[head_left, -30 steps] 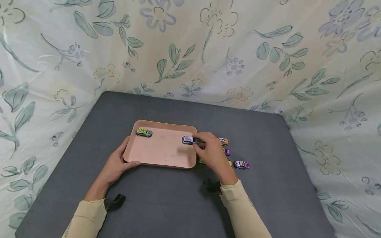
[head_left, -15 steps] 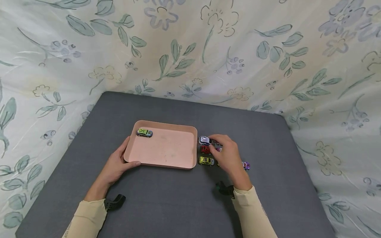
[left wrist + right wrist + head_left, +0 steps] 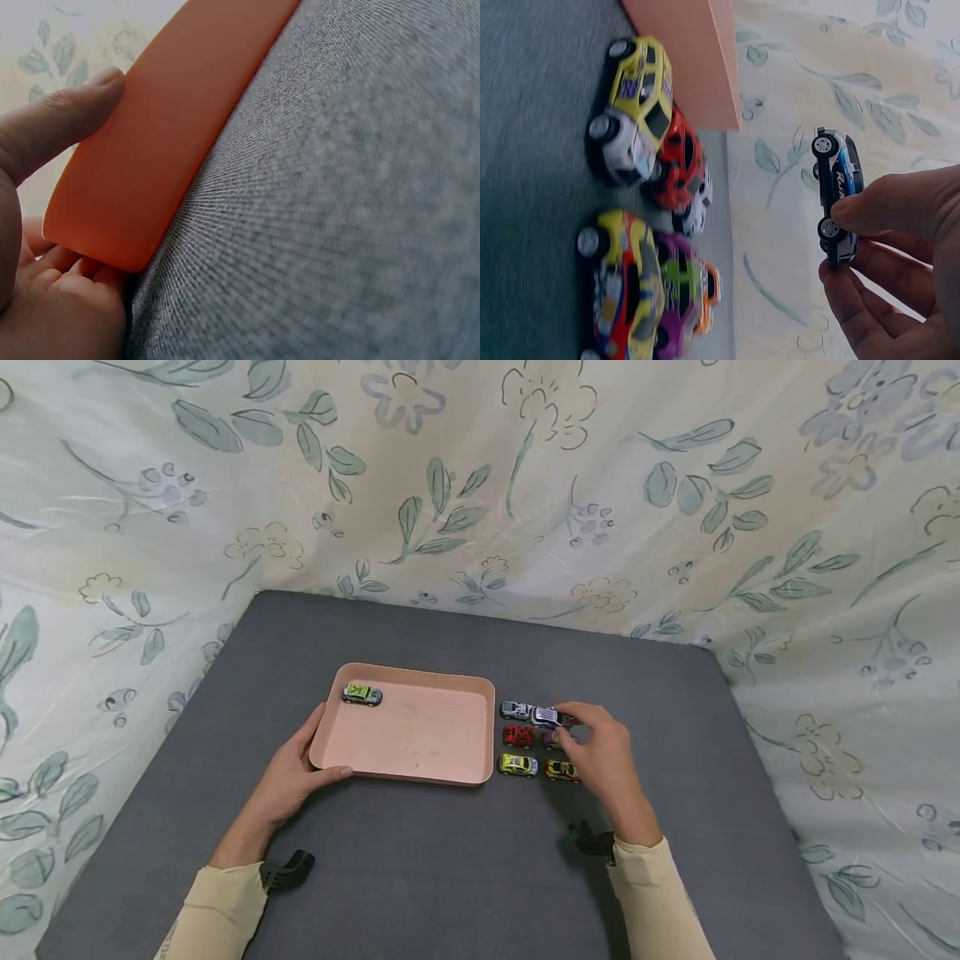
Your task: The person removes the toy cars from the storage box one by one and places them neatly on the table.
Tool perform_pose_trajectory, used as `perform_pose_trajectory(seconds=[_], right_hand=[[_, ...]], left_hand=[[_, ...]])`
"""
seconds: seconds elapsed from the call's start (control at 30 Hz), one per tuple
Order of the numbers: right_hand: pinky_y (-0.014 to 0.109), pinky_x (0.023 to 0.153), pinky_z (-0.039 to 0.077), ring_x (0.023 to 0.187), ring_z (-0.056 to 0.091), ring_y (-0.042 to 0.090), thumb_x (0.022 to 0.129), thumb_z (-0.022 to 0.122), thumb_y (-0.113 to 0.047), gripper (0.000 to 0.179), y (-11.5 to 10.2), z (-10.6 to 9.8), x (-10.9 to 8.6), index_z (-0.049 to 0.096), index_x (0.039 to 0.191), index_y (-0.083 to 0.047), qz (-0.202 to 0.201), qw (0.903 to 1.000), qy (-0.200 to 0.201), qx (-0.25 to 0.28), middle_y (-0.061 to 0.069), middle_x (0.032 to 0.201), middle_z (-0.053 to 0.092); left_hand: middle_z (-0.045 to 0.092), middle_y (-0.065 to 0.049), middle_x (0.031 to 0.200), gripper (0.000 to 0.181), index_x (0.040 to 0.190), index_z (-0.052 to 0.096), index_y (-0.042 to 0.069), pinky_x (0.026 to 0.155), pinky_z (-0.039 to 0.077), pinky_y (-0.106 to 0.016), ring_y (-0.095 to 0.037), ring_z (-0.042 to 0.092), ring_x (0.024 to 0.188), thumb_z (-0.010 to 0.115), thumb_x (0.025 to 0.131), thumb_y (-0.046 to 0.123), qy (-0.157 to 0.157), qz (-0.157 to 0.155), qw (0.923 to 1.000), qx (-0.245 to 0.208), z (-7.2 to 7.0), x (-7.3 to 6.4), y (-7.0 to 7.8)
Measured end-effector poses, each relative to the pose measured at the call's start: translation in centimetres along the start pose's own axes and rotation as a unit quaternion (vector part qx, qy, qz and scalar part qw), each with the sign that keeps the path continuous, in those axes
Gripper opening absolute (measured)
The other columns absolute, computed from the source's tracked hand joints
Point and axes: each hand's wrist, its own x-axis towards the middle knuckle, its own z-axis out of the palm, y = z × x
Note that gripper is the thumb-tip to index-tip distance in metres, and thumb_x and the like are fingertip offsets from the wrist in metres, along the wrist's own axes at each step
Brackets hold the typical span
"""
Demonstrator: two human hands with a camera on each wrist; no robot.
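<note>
My left hand (image 3: 281, 781) holds the near left corner of a shallow pink tray (image 3: 420, 722). In the left wrist view, the thumb (image 3: 97, 94) lies on the tray wall and the fingers curl at its corner. A green toy car (image 3: 362, 694) sits in the tray's far left part. Right of the tray, my right hand (image 3: 603, 764) pinches a white, blue and black toy car (image 3: 840, 184) between thumb and fingers, raised above the other cars. Below it, the purple-and-green toy car (image 3: 679, 289) and the orange one (image 3: 709, 296) are partly covered in the head view.
Beside the tray's right edge, toy cars stand in rows on the dark grey table (image 3: 420, 868): silver (image 3: 515, 710), red (image 3: 518, 736), yellow (image 3: 517, 765) and yellow-red-black (image 3: 561, 770). A floral curtain (image 3: 480, 485) hangs behind and along both sides.
My right hand has moved right with the white, blue and black toy car, from the tray's right edge to above the row of cars. The left hand and tray stay nearly in place.
</note>
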Motion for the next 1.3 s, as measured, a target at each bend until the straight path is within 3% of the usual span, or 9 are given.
perform_pose_trajectory(seconds=[0.77, 1.13, 1.3], right_hand=[[0.065, 0.093, 0.050, 0.106, 0.070, 0.041, 0.094, 0.079, 0.001, 0.030, 5.6, -3.6, -2.2, 0.079, 0.124, -0.006, 0.054, 0.9965, 0.033, -0.055, 0.020, 0.118, 0.075], [0.064, 0.094, 0.050, 0.105, 0.071, 0.043, 0.093, 0.077, 0.002, 0.028, 8.7, -3.9, -2.6, 0.079, 0.121, -0.004, 0.060, 0.9971, -0.014, -0.045, 0.020, 0.113, 0.077], [0.063, 0.093, 0.050, 0.103, 0.071, 0.041, 0.095, 0.076, 0.001, 0.017, 9.4, -4.0, -2.1, 0.081, 0.109, -0.005, 0.061, 0.9953, -0.050, -0.056, 0.017, 0.108, 0.078]], left_hand=[[0.015, -0.020, 0.178, 0.116, 0.174, 0.007, 0.002, 0.106, 0.041, -0.012, -0.047, 0.024, 0.158, 0.086, 0.089, -0.007, -0.001, -0.001, 0.9999, -0.017, 0.0, 0.1, 0.1], [0.015, -0.020, 0.178, 0.116, 0.174, 0.008, 0.001, 0.106, 0.040, -0.011, -0.045, 0.024, 0.159, 0.087, 0.089, -0.006, 0.001, -0.004, 1.0000, -0.005, 0.1, 0.3, 0.2], [0.015, -0.020, 0.178, 0.116, 0.173, 0.007, 0.001, 0.106, 0.040, -0.011, -0.046, 0.024, 0.158, 0.087, 0.089, -0.006, 0.004, -0.006, 1.0000, 0.000, 0.0, 0.2, 0.1]])
